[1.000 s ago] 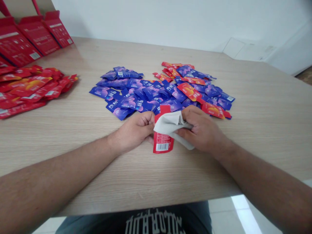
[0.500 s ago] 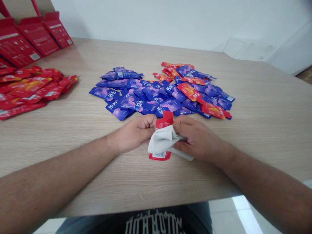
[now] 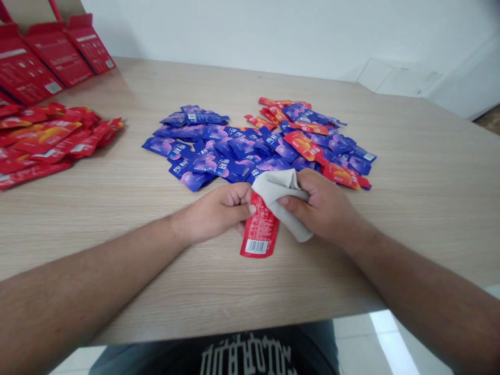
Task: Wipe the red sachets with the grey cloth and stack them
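Observation:
My left hand is closed on the edge of a red packet with a white barcode at its lower end, held just above the wooden table. My right hand grips a pale grey cloth bunched over the packet's top. Right behind both hands lies a heap of blue packets, mixed on its right side with red-orange packets.
A second pile of red packets lies at the table's left edge. Red cardboard boxes lean at the far left corner. A white wall runs behind the table. The table's near edge is just in front of my lap.
The cloth slid down over the packet's lower part half a second ago, then back up to its top, baring the barcode end again. My left hand kept its hold.

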A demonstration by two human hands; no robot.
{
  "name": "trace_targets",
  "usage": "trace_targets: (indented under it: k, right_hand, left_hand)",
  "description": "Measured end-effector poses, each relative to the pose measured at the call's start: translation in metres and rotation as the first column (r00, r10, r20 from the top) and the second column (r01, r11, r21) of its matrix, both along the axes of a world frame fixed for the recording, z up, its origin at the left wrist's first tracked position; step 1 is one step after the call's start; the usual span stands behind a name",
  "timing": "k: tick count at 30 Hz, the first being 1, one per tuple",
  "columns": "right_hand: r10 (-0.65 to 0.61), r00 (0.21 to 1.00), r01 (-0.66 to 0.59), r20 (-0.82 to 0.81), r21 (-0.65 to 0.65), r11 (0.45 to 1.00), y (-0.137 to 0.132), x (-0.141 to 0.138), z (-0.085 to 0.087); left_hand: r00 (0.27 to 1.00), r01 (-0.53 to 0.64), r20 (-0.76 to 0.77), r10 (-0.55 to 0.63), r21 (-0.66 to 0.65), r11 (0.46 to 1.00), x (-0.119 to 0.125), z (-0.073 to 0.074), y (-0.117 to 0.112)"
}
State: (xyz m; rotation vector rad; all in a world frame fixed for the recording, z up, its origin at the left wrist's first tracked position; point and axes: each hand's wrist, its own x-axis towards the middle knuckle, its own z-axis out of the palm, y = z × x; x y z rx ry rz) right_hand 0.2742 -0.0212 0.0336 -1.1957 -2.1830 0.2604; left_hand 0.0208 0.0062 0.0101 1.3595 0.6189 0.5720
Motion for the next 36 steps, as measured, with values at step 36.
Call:
trace_targets:
  k: [36]
  right_hand:
    - [0.072, 0.996, -0.070, 0.055, -0.028, 0.997, 0.0033, 0.0017, -0.0034]
  left_hand:
    - [0.998, 0.039, -0.048, -0.037, 0.038, 0.999, 0.0013, 0.0012, 0.0013]
